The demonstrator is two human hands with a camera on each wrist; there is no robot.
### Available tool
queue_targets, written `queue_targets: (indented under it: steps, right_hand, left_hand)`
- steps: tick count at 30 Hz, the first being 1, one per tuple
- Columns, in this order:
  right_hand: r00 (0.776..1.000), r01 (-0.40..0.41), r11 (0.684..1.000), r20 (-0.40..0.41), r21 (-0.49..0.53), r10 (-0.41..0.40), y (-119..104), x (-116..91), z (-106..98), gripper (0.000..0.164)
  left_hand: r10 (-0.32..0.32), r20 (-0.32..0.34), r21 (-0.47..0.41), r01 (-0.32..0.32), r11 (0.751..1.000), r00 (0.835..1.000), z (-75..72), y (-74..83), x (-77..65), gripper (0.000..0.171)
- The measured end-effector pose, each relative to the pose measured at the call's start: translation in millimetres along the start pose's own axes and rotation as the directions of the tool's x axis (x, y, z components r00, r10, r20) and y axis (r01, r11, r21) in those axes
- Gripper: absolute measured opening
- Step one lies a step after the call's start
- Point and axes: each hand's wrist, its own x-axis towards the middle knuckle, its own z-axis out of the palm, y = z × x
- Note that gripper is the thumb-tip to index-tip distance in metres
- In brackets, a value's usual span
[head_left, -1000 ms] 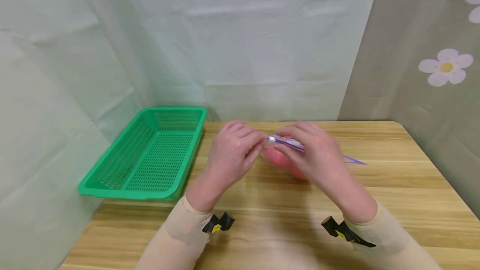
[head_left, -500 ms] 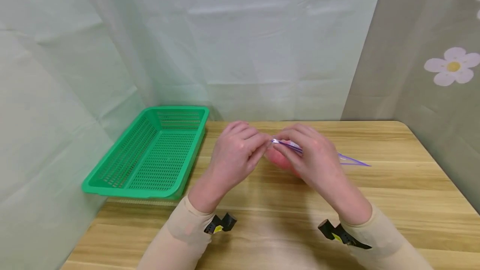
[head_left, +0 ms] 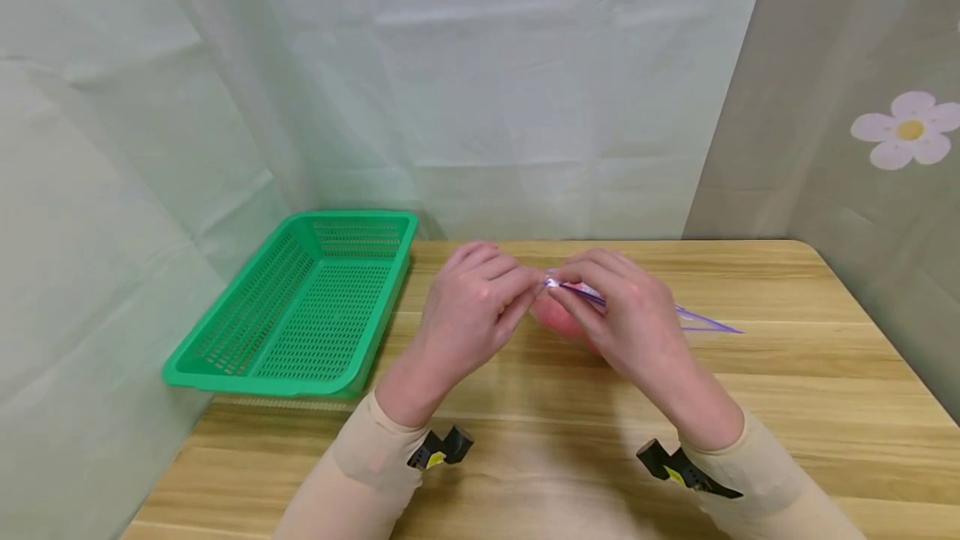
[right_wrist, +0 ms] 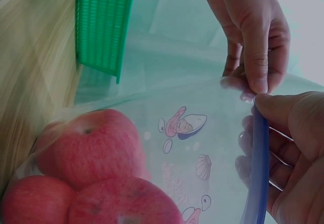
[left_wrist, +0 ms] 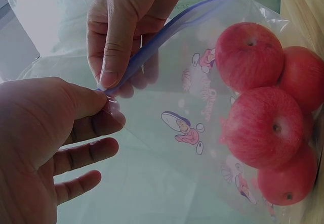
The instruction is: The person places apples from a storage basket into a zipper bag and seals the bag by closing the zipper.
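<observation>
A clear zip bag with cartoon prints and a purple-blue zip edge holds several red apples. In the head view the hands mostly cover the bag, and pink-red apples show beneath them. My left hand pinches the end of the zip edge between thumb and index finger, its other fingers spread apart. Right beside it, my right hand pinches the same zip edge, thumb on one face and fingers behind the film. The two thumb tips nearly meet at the corner.
A green plastic basket with slotted walls stands on the left of the wooden table, with no contents visible. Pale curtains hang behind and beside the table. A black camera mount sits on each wrist.
Over the first half second the view shifts slightly, and the right hand comes a little closer to the left at the bag's corner. Since then almost nothing has moved.
</observation>
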Motion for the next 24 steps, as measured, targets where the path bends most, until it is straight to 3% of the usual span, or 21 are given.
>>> queue_targets:
  steps: [15,24]
  right_hand:
    - [1.0,-0.025,1.0,-0.011,0.0,0.025,-0.4,-1.3,0.5,0.011]
    - [0.997,-0.071,0.995,-0.012,0.069,0.072,2.0,-3.2,2.4,0.012]
  left_hand:
    - [-0.005,-0.004,-0.018,0.005,1.0,1.0,1.5,-0.8,-0.6,0.011]
    - [-0.014,0.0,-0.041,0.014,0.999,1.0,1.0,-2.3,-1.0,0.01]
